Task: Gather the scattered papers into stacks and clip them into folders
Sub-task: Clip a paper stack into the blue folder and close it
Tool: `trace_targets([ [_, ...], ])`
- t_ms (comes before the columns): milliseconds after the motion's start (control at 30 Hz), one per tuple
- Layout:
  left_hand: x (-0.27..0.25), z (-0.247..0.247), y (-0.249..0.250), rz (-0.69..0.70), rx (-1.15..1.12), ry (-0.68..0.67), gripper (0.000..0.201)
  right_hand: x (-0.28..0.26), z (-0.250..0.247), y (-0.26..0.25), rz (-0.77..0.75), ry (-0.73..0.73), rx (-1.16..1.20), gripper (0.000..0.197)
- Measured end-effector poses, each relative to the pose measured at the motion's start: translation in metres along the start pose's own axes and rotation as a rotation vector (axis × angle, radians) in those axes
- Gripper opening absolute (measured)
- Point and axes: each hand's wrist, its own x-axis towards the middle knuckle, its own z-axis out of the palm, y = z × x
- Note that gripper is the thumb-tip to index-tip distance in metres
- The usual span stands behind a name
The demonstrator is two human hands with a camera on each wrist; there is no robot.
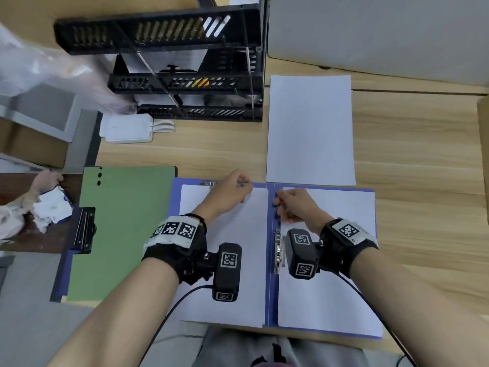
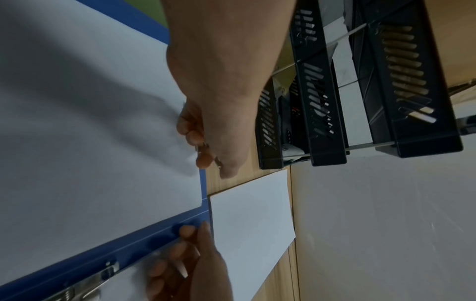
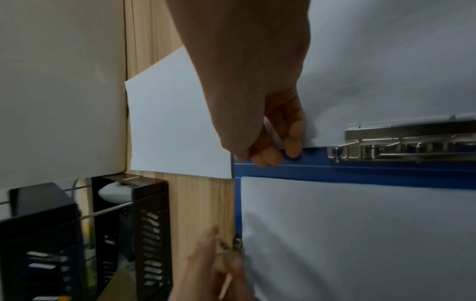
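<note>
A light wood-grain desk [image 1: 412, 160] spreads before me, with a black slatted plastic tray rack [image 1: 185, 64] at its far side and a loose white sheet of paper [image 1: 309, 128] lying beside it. The open blue folder [image 1: 271, 260] lies flat at the desk's near edge, a white paper stack [image 1: 232, 234] on its left leaf and another white stack [image 1: 330, 287] on its right leaf. My left hand [image 1: 232, 190] pinches the small metal clip [image 2: 206, 147] at the top edge of the left leaf, fingers curled round it. My right hand [image 1: 296, 205] rests curled fingertips on the spine's top, just above the long silver spring clamp [image 3: 401, 142]. A green clipboard folder [image 1: 119, 234] lies to the left.
</note>
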Motion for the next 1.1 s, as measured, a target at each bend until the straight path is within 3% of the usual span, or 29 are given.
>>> trace_targets([
  [200,-0.005,-0.024,-0.016,0.008,-0.141,0.161,0.017,0.011,0.009,0.002,0.035,0.122,0.072,0.033],
  [500,-0.003,-0.054,-0.060,-0.166,-0.336,0.267,0.014,0.023,0.012,0.005,0.071,0.165,0.149,0.031],
  [667,-0.005,-0.058,-0.066,-0.103,-0.410,0.306,0.019,0.024,0.015,0.005,0.073,0.205,0.120,0.033],
  [767,-0.003,-0.062,-0.049,-0.008,-0.460,0.233,0.028,0.025,0.016,0.005,0.077,0.220,0.125,0.034],
  [900,0.006,-0.058,-0.031,0.088,-0.299,0.091,0.021,0.025,0.014,0.005,0.083,0.212,0.137,0.034],
  [1100,0.018,-0.059,-0.053,0.011,-0.198,0.217,0.027,0.024,0.016,0.006,0.072,0.211,0.155,0.034],
])
